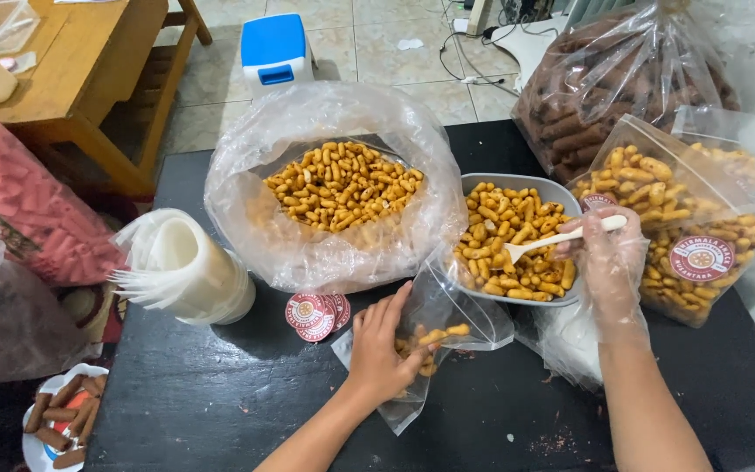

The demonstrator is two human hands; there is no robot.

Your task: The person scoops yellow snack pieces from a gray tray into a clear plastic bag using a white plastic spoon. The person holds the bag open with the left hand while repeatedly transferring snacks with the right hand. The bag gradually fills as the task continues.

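Observation:
My left hand [384, 343] grips the mouth of a small clear plastic bag [434, 328] lying on the black table [220, 393], with a few yellow-brown snack sticks inside. My right hand [609, 258], in a thin clear glove, holds a white plastic spoon [561, 238] dipped into a grey tray [561, 190] filled with the same snack sticks. The open end of the bag lies against the tray's near edge.
A big clear bag of snack sticks [338, 188] stands behind. Round red-and-white stickers [315, 313] lie beside a roll of plastic bags [187, 267]. Filled, stickered packets [692, 227] and a bag of brown sticks [613, 83] are at right. A wooden table [80, 70], blue stool [274, 48].

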